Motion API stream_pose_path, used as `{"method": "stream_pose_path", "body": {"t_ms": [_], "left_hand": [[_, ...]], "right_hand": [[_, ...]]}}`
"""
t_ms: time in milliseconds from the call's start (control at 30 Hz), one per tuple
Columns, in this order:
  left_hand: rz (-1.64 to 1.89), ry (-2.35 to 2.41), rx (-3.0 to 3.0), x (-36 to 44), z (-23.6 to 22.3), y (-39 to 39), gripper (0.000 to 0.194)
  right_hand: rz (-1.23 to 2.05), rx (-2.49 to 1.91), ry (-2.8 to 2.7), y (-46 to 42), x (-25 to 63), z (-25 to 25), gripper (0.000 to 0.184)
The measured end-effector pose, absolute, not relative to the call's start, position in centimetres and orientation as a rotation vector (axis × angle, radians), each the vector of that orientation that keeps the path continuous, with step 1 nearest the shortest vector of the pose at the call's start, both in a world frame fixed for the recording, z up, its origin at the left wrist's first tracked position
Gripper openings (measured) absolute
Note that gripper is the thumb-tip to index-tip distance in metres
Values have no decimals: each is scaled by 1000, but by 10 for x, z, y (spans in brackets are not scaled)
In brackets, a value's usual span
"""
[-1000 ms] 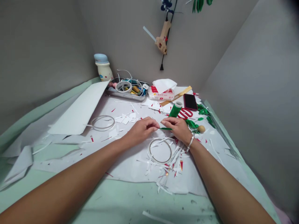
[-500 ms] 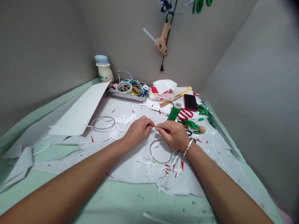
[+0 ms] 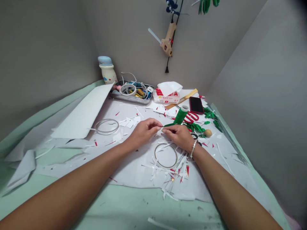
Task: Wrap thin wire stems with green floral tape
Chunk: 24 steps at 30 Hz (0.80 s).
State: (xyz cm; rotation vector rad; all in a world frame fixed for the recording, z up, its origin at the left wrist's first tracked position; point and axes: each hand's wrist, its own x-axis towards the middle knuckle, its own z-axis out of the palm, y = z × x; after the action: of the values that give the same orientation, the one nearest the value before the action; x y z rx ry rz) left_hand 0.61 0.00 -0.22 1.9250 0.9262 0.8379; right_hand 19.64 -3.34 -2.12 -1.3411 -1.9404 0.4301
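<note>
My left hand [image 3: 147,130] is closed in a pinch at the tip of a slim, leaf-like green piece [image 3: 169,125]. Fingers of my right hand [image 3: 178,135] are pressed together just below that piece; what lies between them is hidden. A green thread spool [image 3: 180,115] stands tilted behind the right hand. Glossy green leaf-shaped pieces [image 3: 195,128] lie to its right, next to a round tan ball [image 3: 207,133]. Below the hands, a thin metal-coloured ring [image 3: 166,166] rests on the white paper.
White and red scraps [image 3: 174,174] litter the paper. Farther back are a metal tray [image 3: 144,101] of craft supplies, a tissue pack [image 3: 165,96], a phone [image 3: 196,105] and red-handled scissors [image 3: 191,117]. Another ring [image 3: 106,126] lies left. A glue gun [image 3: 168,40] hangs on the wall.
My fingertips have drawn slightly apart, and the right hand has turned a little lower. The slim green piece now shows between the hands.
</note>
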Motion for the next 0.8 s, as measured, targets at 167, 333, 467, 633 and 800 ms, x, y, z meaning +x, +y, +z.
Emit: {"method": "stream_pose_path", "body": {"t_ms": [167, 333, 467, 633, 800], "left_hand": [[953, 1127, 2049, 3, -8, 6, 17], [868, 1091, 2363, 4, -13, 5, 18], [771, 919, 2453, 6, -13, 1, 20], [757, 814, 2308, 7, -6, -1, 16], [774, 871, 1968, 6, -1, -1, 16]], "right_hand": [[252, -1245, -2212, -43, 182, -15, 16], [93, -1185, -2116, -47, 184, -7, 18], [232, -1222, -1897, -43, 193, -6, 18], [392, -1320, -1671, -31, 206, -13, 22], [431, -1367, -1767, -29, 204, -19, 19]]}}
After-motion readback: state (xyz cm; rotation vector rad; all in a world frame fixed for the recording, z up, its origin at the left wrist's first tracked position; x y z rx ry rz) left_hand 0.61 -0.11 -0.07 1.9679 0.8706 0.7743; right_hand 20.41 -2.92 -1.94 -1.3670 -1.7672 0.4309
